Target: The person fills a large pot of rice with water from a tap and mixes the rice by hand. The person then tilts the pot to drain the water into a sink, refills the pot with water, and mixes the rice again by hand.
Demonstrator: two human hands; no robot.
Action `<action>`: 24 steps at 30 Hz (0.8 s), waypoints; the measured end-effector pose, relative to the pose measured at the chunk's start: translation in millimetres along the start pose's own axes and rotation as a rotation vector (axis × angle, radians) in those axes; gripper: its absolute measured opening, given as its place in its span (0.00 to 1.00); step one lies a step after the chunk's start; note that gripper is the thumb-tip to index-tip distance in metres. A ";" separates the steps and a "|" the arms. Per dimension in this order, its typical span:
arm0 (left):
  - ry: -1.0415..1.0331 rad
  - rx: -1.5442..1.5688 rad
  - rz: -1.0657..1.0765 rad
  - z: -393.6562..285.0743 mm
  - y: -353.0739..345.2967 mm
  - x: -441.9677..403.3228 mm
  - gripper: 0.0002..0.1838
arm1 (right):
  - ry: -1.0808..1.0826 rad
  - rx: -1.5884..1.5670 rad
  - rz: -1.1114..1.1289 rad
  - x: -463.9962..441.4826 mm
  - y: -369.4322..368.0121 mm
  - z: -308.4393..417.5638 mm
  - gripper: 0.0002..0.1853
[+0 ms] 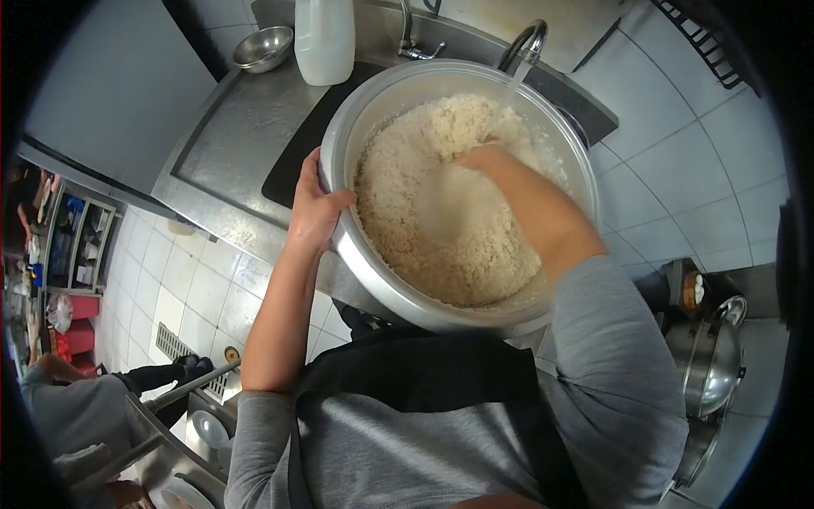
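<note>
A large silver-coloured metal pot holds a mass of wet, pale rice with cloudy water pooled in the middle. My left hand grips the pot's left rim, thumb over the edge and fingers along the outer wall. Inside the pot, my right hand reaches into the rice towards the far side; its fingers are mostly hidden there. From a curved tap above the far rim, a stream of water runs into the pot close to that hand.
A white plastic jug and a metal bowl stand on the steel counter. Another tap rises behind the pot. Lidded metal pots are at right. Another person is at lower left.
</note>
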State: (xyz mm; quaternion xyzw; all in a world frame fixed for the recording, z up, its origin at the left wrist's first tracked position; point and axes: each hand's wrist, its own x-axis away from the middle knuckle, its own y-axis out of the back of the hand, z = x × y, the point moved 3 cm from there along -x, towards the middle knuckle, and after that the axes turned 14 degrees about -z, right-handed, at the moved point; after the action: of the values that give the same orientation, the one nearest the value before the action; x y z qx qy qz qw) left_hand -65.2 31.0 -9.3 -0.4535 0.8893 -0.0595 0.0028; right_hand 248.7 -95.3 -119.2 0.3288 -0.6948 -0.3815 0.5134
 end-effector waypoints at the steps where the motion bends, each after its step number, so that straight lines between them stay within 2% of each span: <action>1: 0.009 0.013 -0.004 -0.5 -0.5 0.9 0.44 | 0.025 -0.035 0.036 12.3 -3.9 -20.9 0.24; 2: 0.018 0.024 -0.009 -1.6 -0.8 2.2 0.44 | 0.073 -0.084 0.064 26.4 -12.5 -36.1 0.25; 4: 0.025 0.043 -0.018 -3.0 -1.7 2.5 0.43 | -0.255 -0.235 0.209 64.0 -31.5 -59.7 0.25; 6: 0.028 0.057 -0.033 -2.1 -3.1 3.6 0.43 | -0.155 -0.417 0.222 82.3 -77.2 -68.5 0.31; 8: 0.050 0.032 -0.044 -8.1 -5.5 7.6 0.42 | -0.595 -0.828 0.412 154.7 -18.9 -2.2 0.33; 10: 0.042 0.031 -0.051 -8.0 -6.2 7.3 0.42 | -0.599 -1.204 0.437 134.8 -107.2 6.0 0.33; 12: 0.010 0.055 -0.058 -0.1 -5.5 4.1 0.41 | -0.709 -1.286 0.465 149.6 -75.8 59.4 0.35; 14: 0.010 0.047 -0.061 -1.8 -5.9 5.5 0.41 | -0.846 -1.539 0.485 152.2 -38.9 104.8 0.35; 16: -0.007 0.015 -0.054 -0.6 -5.2 3.8 0.42 | -0.830 -1.864 0.300 121.1 -72.0 127.5 0.38; 18: -0.033 -0.048 -0.041 4.6 -1.4 0.6 0.42 | -1.011 -1.965 0.131 77.2 -82.7 146.0 0.39; 21: -0.036 -0.025 -0.026 4.5 -1.0 1.1 0.42 | -1.117 -2.315 -0.173 35.3 -85.5 106.8 0.40; 23: -0.013 -0.018 -0.015 2.5 -1.1 2.1 0.42 | -0.742 -2.088 -0.262 49.6 -15.1 78.3 0.40; 24: -0.001 -0.013 -0.009 2.0 -1.1 2.4 0.43 | -0.819 -1.861 -0.432 61.8 10.3 60.1 0.39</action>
State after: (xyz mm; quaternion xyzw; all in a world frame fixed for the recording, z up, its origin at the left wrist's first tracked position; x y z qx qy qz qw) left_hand -65.7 28.1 -11.0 -0.4577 0.8875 -0.0534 0.0000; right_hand 174.2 -131.1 -92.6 -0.2347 -0.1732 -0.9333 0.2095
